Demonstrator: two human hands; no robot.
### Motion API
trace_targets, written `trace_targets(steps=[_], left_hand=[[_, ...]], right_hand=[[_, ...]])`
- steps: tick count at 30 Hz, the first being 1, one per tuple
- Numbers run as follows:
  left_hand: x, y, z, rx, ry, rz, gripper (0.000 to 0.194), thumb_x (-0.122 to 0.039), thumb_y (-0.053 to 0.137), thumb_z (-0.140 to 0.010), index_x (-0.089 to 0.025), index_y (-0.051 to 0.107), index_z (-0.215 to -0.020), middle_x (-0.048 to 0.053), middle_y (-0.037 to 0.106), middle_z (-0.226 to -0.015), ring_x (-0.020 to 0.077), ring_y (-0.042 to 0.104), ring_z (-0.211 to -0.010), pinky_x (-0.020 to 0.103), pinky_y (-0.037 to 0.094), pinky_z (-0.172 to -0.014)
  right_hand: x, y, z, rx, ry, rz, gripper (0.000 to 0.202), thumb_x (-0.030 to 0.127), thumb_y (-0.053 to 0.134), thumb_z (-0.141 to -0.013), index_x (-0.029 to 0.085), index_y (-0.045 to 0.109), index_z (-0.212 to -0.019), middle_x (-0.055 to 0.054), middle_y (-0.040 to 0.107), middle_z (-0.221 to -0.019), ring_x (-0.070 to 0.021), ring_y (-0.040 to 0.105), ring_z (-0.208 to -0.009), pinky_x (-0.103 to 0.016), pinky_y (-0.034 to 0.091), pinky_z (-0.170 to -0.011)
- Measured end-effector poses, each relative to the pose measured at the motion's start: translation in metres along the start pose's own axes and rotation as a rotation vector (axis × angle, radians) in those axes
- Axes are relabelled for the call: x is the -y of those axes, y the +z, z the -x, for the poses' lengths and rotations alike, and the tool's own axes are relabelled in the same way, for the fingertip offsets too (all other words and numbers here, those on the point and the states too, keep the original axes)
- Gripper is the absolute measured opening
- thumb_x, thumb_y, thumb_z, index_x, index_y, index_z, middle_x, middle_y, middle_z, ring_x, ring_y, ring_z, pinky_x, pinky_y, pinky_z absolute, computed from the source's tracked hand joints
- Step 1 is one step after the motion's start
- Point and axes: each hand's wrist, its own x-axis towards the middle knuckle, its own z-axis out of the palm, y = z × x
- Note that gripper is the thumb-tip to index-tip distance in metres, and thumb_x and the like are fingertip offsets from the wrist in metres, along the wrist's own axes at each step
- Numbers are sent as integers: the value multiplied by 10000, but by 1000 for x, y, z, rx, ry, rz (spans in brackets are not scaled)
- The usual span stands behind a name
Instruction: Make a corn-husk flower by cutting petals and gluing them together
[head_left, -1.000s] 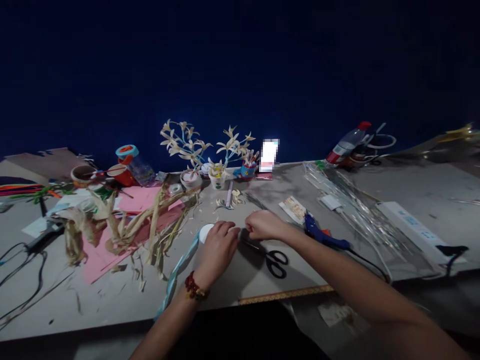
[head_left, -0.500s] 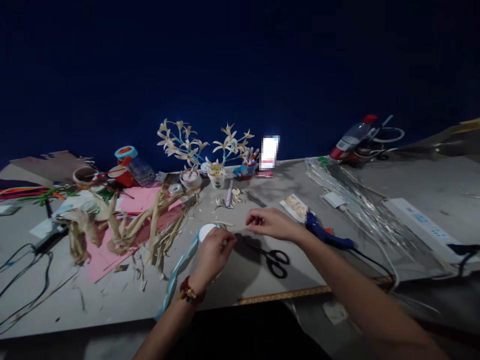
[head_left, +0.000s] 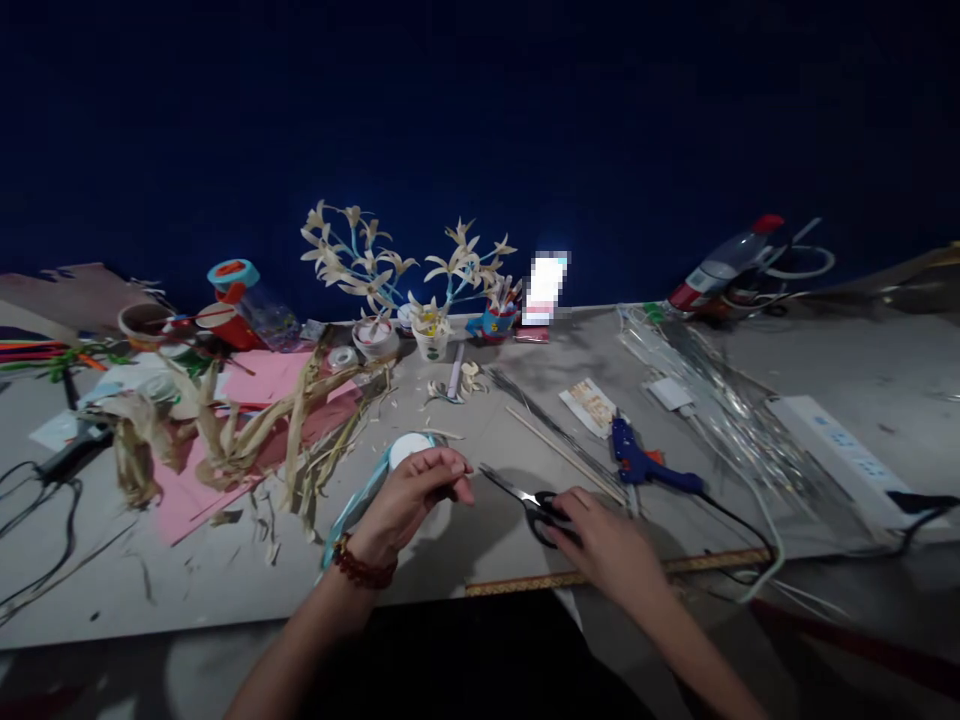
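Note:
In the head view my right hand [head_left: 611, 545] has its fingers at the black handles of a pair of scissors [head_left: 525, 497], gripping them. The blades point left toward my left hand [head_left: 420, 490], which is closed in a pinch; whatever is between its fingertips is too small to make out. Just behind the left hand lies a white roll [head_left: 410, 449], with light blue tape [head_left: 358, 505] trailing down past the wrist. A thin stick [head_left: 562, 452] and dark wires [head_left: 544, 425] lie beyond the scissors.
Dried husks [head_left: 225, 430] lie on pink paper [head_left: 176, 500] at left. Potted husk flowers [head_left: 433, 340] stand at the back. On the right are a blue glue gun [head_left: 649, 468], bundled wires [head_left: 720, 400] and a power strip [head_left: 847, 455]. A patterned strip [head_left: 525, 582] runs along the front edge.
My right hand has come down and toward me onto the scissors' handles. My left hand has turned slightly, still pinched. The camera view has shifted a little.

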Motion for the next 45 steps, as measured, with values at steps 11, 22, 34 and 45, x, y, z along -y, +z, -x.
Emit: trace_targets(steps=[11, 22, 34, 45], left_hand=[[9, 0, 6, 69, -86, -44, 216, -353, 767, -811, -144, 719, -831, 54, 750, -613, 138, 634, -608, 237, 424, -666], [12, 4, 12, 240, -127, -122, 168, -313, 702, -859, -153, 751, -880, 48, 756, -616, 159, 674, -627, 275, 472, -750], [14, 17, 9, 213, -116, -105, 178, -355, 702, -872, -183, 697, -829, 43, 765, -642, 156, 671, -673, 267, 464, -771], [11, 22, -1, 95, -115, -5, 207, -352, 750, -766, -164, 674, -725, 19, 699, -552, 138, 627, -535, 250, 461, -634]], right_hand=[[-9, -1, 6, 307, 347, -1344, 393, 530, 772, -758, 215, 616, -935, -25, 689, -861, -145, 598, -602, -277, 494, -564], [51, -6, -51, -294, 405, -1671, 398, 415, 918, -599, 203, 637, -784, -16, 704, -800, -106, 525, -534, -237, 436, -449], [66, -8, -58, -370, 360, -1514, 402, 345, 908, -624, 203, 598, -837, 33, 688, -715, -84, 562, -469, -203, 419, -433], [28, -5, -12, -49, 314, -1177, 379, 510, 792, -731, 226, 551, -797, 36, 574, -638, -126, 509, -514, -250, 415, -476]])
